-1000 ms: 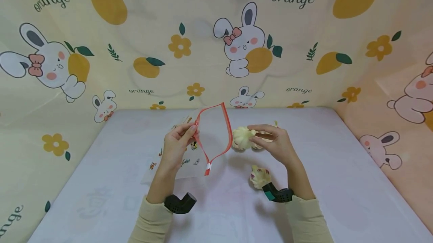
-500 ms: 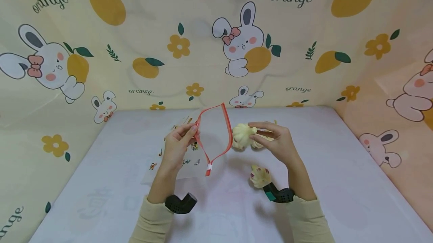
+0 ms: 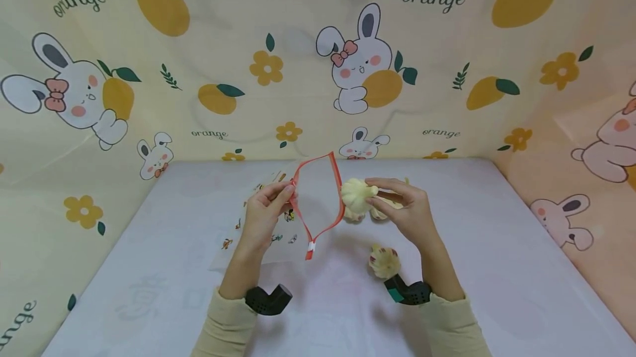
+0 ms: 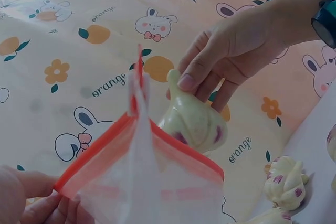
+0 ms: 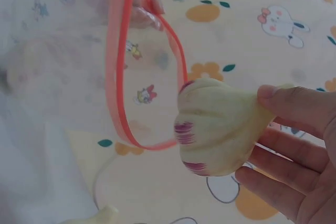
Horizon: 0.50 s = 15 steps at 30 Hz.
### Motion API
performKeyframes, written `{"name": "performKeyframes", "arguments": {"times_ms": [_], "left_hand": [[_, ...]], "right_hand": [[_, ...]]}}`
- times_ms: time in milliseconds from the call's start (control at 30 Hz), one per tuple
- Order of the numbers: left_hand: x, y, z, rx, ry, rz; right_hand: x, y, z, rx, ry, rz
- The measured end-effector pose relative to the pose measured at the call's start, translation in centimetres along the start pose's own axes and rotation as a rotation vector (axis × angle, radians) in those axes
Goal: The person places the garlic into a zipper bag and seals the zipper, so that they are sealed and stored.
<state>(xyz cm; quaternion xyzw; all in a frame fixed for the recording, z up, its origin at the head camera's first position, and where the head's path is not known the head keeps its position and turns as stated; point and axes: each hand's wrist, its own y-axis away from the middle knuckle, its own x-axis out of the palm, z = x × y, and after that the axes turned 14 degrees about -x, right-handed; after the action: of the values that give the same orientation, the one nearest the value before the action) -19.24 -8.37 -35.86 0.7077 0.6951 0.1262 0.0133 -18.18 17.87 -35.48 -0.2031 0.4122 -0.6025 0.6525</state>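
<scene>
A clear zip bag with cartoon prints (image 3: 270, 241) and a red zip edge (image 3: 339, 180) hangs with its mouth spread wide. My left hand (image 3: 265, 211) pinches the near-left side of that edge. Just right of the mouth, my right hand (image 3: 404, 208) holds a garlic bulb (image 3: 356, 197) by its stem, between thumb and fingers. Purple streaks mark the bulb's base in the right wrist view, where the garlic bulb (image 5: 215, 129) faces the bag opening (image 5: 149, 77). In the left wrist view the garlic bulb (image 4: 194, 121) is partly behind the red rim (image 4: 186, 153).
Another garlic bulb (image 3: 385, 261) lies on the white table (image 3: 497, 268) below my right hand. Further garlic bulbs (image 3: 380, 214) sit behind the held one, partly hidden. A patterned cloth (image 3: 298, 92) hangs behind the table.
My right hand has lifted the garlic bulb slightly, bringing it clearer of the bulbs behind it and up beside the bag's mouth. The left hand keeps its grip on the bag almost unmoved.
</scene>
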Motion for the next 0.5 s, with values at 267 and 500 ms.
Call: {"name": "performKeyframes", "arguments": {"times_ms": [267,500], "left_hand": [[0.3,0.1,0.0,0.01,0.009,0.004],[0.5,0.0,0.3,0.015,-0.001,0.022]], "right_hand": [[0.9,0.0,0.5,-0.03,0.007,-0.018],[1.9,0.0,0.7,-0.085,-0.032,-0.011]]}}
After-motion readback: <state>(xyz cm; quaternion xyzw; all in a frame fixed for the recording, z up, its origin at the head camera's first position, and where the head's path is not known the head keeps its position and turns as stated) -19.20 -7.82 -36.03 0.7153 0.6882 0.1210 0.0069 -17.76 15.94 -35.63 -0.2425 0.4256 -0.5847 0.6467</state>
